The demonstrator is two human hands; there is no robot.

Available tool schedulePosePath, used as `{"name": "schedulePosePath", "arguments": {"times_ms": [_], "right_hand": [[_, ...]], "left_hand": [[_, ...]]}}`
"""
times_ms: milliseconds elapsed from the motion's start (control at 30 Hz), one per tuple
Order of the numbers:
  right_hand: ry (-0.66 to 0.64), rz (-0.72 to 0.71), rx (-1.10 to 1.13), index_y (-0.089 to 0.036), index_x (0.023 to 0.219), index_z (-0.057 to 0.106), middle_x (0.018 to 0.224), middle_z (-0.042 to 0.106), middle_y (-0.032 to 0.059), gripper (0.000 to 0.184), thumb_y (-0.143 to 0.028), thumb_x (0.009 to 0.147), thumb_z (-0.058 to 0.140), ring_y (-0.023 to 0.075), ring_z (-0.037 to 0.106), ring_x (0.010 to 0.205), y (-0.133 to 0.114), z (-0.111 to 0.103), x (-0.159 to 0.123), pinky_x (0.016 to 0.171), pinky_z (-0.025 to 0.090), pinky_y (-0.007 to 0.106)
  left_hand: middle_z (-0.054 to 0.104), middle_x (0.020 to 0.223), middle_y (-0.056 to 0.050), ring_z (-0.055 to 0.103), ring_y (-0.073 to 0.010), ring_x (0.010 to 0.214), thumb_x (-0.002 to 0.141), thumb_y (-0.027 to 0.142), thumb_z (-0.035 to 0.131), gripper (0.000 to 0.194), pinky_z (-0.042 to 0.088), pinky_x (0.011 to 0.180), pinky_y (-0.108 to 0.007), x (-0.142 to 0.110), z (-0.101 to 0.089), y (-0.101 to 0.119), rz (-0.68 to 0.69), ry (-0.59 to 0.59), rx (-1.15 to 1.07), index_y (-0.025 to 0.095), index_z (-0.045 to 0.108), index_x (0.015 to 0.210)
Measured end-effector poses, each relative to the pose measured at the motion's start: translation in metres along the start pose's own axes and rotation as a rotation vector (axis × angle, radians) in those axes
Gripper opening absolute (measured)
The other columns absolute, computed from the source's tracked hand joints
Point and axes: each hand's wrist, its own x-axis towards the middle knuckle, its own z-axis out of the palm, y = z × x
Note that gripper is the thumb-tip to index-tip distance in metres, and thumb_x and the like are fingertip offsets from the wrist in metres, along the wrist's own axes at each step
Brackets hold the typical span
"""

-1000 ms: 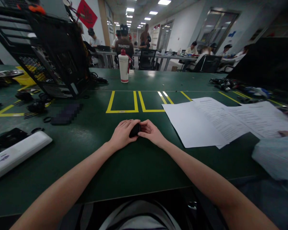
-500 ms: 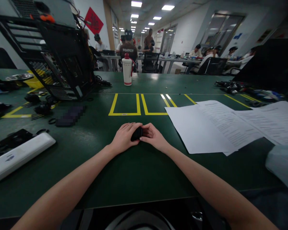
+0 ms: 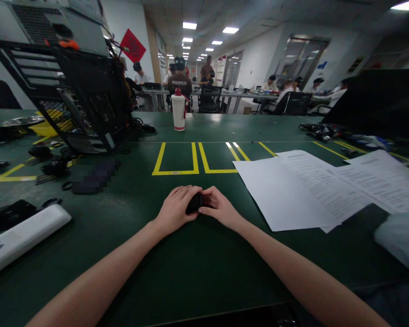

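Behind the hands' fingers point(image 3: 186, 193), curled round a black object point(image 3: 193, 204), a brown shirt point(image 3: 179, 84) reads "PUMPKIN".

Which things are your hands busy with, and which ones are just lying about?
In use:
- small black object, between the left hand and right hand

Just lying about, it seems:
- papers
- white bottle with red lid
- black metal frame
- long white object

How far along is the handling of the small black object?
Looks done: getting hold of the small black object, since the left hand curls around it. In hand: that object, with the right hand at its right edge. Left: apparently its release; any remaining steps are unclear, fingers hiding much of it.
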Motion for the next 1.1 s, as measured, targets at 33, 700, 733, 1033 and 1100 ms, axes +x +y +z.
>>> {"name": "schedulePosePath", "arguments": {"times_ms": [33, 700, 733, 1033, 1100], "right_hand": [[0.011, -0.009, -0.007, -0.022, 0.091, 0.047, 0.096, 0.053, -0.0005, 0.033, -0.021, 0.063, 0.065, 0.014, 0.053, 0.096, 0.0005, 0.0003, 0.0001, 0.091, 0.04, 0.035], [-0.036, 0.033, -0.03, -0.022, 0.095, 0.046, 0.098, 0.053, 0.0009, 0.024, -0.024, 0.073, 0.055, 0.0148, 0.054, 0.096, -0.0074, 0.0004, -0.0045, 0.086, 0.044, 0.035], [-0.031, 0.032, -0.028, -0.022, 0.095, 0.046, 0.098, 0.053, 0.0012, 0.023, -0.024, 0.074, 0.054, 0.0151, 0.054, 0.096, -0.0081, 0.0004, -0.0045, 0.086, 0.044, 0.035], [-0.023, -0.028, -0.006, -0.022, 0.096, 0.045, 0.103, 0.05, 0.001, 0.032, -0.017, 0.068, 0.059, 0.0156, 0.048, 0.104, -0.0046, 0.0009, -0.0023, 0.093, 0.038, 0.036], [0.001, -0.051, -0.032, -0.023, 0.094, 0.046, 0.104, 0.049, 0.0004, 0.031, -0.017, 0.068, 0.06, 0.0152, 0.047, 0.104, -0.0039, 0.0017, -0.0022, 0.094, 0.037, 0.035]], "left_hand": [[0.047, 0.118, -0.005, 0.042, -0.0199, 0.111, 0.068, 0.025, 0.058, 0.058, 0.03, 0.097, -0.041, 0.0001, 0.0002, -0.0001, 0.003, 0.007, -0.003, 0.022, 0.031, 0.119], [0.046, 0.119, -0.003, 0.041, -0.0192, 0.112, 0.068, 0.025, 0.059, 0.06, 0.03, 0.097, -0.041, -0.0008, 0.0006, 0.0006, -0.02, 0.006, -0.017, 0.023, 0.029, 0.12], [0.046, 0.119, -0.003, 0.041, -0.0192, 0.112, 0.068, 0.025, 0.059, 0.06, 0.03, 0.097, -0.041, -0.0009, 0.0004, 0.001, -0.02, 0.008, -0.016, 0.023, 0.029, 0.12], [0.047, 0.119, -0.003, 0.042, -0.0202, 0.111, 0.066, 0.025, 0.06, 0.062, 0.03, 0.097, -0.04, 0.0015, 0.001, -0.001, -0.025, 0.0, -0.029, 0.025, 0.03, 0.12], [0.046, 0.119, -0.003, 0.041, -0.0203, 0.112, 0.066, 0.025, 0.06, 0.063, 0.029, 0.098, -0.04, 0.0017, 0.0013, -0.0026, -0.03, -0.011, -0.03, 0.025, 0.029, 0.12]]}}
